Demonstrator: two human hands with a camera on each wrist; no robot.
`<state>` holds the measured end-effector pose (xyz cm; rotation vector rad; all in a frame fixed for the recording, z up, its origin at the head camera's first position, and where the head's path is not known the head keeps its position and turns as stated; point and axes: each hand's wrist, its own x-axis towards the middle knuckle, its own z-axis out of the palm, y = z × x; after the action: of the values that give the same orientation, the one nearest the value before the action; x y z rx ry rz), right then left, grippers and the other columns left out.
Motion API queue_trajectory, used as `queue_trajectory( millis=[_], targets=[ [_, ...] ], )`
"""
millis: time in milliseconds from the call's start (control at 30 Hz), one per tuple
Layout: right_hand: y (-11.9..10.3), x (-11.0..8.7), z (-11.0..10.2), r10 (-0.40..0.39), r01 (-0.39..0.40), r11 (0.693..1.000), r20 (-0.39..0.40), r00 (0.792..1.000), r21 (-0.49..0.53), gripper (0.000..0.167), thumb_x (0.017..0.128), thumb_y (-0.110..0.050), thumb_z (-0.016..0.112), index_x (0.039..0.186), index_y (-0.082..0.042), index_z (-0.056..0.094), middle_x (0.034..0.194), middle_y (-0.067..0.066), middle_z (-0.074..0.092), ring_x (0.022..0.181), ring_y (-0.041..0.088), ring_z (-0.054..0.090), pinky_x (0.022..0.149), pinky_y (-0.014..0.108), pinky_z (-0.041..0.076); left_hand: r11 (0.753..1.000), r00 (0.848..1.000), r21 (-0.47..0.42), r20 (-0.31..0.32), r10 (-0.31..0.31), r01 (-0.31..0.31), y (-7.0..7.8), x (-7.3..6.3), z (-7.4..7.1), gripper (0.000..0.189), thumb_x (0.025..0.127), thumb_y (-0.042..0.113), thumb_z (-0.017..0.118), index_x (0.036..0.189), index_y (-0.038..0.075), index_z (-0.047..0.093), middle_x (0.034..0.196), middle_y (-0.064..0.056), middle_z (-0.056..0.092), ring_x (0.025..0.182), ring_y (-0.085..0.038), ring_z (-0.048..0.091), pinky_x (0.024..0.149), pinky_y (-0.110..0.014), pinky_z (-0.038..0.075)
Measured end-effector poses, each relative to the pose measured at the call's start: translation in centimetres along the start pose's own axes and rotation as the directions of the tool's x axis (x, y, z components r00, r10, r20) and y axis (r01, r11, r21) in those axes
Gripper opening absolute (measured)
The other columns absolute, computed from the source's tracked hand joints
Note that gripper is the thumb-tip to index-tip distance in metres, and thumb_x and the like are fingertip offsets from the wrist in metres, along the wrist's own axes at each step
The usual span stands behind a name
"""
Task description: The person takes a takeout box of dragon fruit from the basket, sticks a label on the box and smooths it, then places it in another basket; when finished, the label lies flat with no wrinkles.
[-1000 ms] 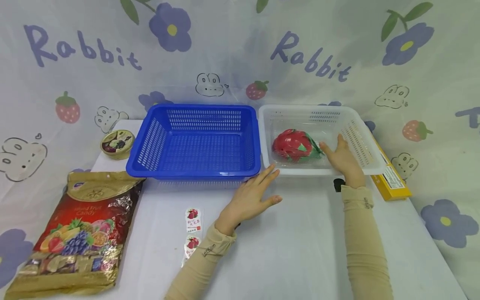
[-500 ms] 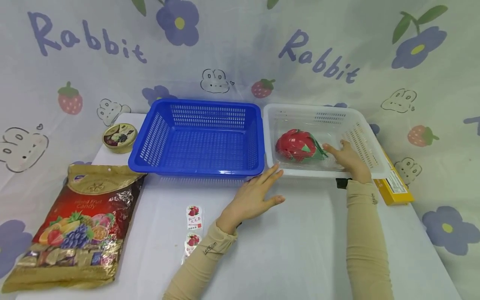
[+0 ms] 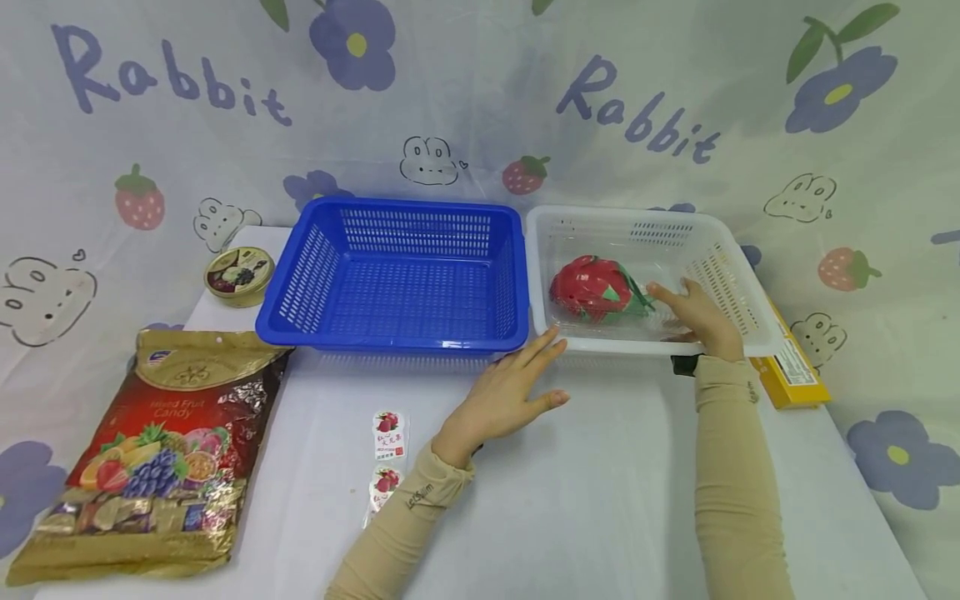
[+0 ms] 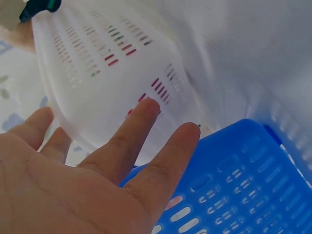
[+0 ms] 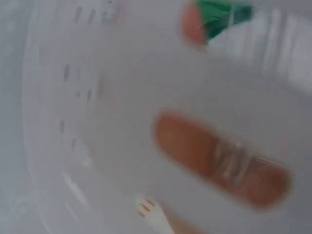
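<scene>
A red dragon fruit with green leaf tips [image 3: 588, 287] lies in the white basket [image 3: 622, 343], with clear plastic about it. My right hand [image 3: 705, 321] reaches into that basket beside the leafy end, its thumb and forefinger apart. In the right wrist view a blurred finger [image 5: 185, 144] has shiny clear plastic across it, near a green leaf tip [image 5: 224, 17]; whether it touches the fruit cannot be told. My left hand [image 3: 498, 400] is spread, its fingertips at the near rims where the blue basket [image 3: 393, 340] and white basket meet.
Left of the baskets stand a round gold tin [image 3: 238, 275] and a large mixed fruit candy bag [image 3: 161, 458]. Dragon fruit stickers [image 3: 388, 437] lie on the white table near my left forearm. A yellow box [image 3: 795, 375] sits right of the white basket.
My right hand has lowered slightly and drawn a little toward the near right of the white basket. The left hand and dragon fruit stay in place; the head view has shifted slightly.
</scene>
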<state>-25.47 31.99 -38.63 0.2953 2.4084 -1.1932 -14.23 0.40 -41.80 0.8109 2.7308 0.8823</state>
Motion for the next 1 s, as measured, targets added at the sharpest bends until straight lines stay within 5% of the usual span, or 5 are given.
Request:
queue_trajectory(
  millis=[133, 233, 467, 767, 1000],
  targets=[
    [0.3, 0.0, -0.1, -0.025, 0.027, 0.998, -0.019, 1.0, 0.062, 0.104, 0.093, -0.064, 0.043, 0.152, -0.002, -0.015, 0.161, 0.024, -0.011, 0.138, 0.046, 0.03, 0.07, 0.026, 0.059, 1.0, 1.0, -0.003, -0.003, 0.006, -0.006, -0.1, 0.0, 0.0, 0.068, 0.096, 0.057, 0.046, 0.155, 0.033, 0.021, 0.162, 0.021, 0.004, 0.144, -0.031, 0.033, 0.108, -0.062, 0.034],
    [0.5, 0.0, -0.3, -0.035, 0.037, 0.996, -0.027, 0.999, 0.087, 0.102, 0.093, -0.063, 0.042, 0.152, 0.0, -0.013, 0.162, 0.02, -0.009, 0.138, 0.045, 0.031, 0.071, 0.021, 0.057, 1.0, 1.0, -0.011, -0.012, 0.009, -0.009, -0.1, 0.0, 0.1, 0.068, 0.096, 0.057, 0.047, 0.154, 0.033, 0.021, 0.163, 0.02, 0.005, 0.143, -0.032, 0.034, 0.107, -0.063, 0.036],
    [1.0, -0.2, -0.2, -0.083, 0.099, 0.965, -0.075, 0.994, 0.245, 0.094, 0.096, -0.051, 0.049, 0.155, -0.007, -0.009, 0.163, 0.019, -0.003, 0.141, 0.044, 0.029, 0.073, 0.023, 0.058, 1.0, 1.0, -0.015, -0.014, 0.004, -0.004, 0.1, 0.0, 0.2, 0.068, 0.095, 0.056, 0.048, 0.154, 0.033, 0.022, 0.163, 0.018, 0.006, 0.142, -0.034, 0.035, 0.104, -0.063, 0.039],
    [1.2, -0.5, -0.4, -0.146, 0.169, 0.93, -0.092, 0.985, 0.326, 0.081, 0.097, -0.042, 0.053, 0.157, -0.019, 0.003, 0.162, 0.021, 0.008, 0.144, 0.045, 0.024, 0.071, 0.024, 0.059, 1.0, 1.0, -0.011, -0.019, 0.013, -0.013, 0.1, 0.0, 0.3, 0.068, 0.095, 0.056, 0.049, 0.154, 0.032, 0.024, 0.163, 0.016, 0.007, 0.142, -0.035, 0.037, 0.103, -0.062, 0.041],
    [1.1, -0.6, -0.9, -0.106, 0.149, 0.842, -0.112, 0.988, 0.519, 0.078, 0.094, -0.028, 0.062, 0.156, -0.02, 0.014, 0.164, 0.012, 0.008, 0.148, 0.04, 0.015, 0.067, 0.023, 0.059, 1.0, 0.999, -0.007, -0.03, 0.013, -0.013, 0.1, 0.2, 0.4, 0.069, 0.095, 0.056, 0.049, 0.154, 0.031, 0.024, 0.163, 0.016, 0.007, 0.142, -0.033, 0.037, 0.105, -0.063, 0.037]
  ],
)
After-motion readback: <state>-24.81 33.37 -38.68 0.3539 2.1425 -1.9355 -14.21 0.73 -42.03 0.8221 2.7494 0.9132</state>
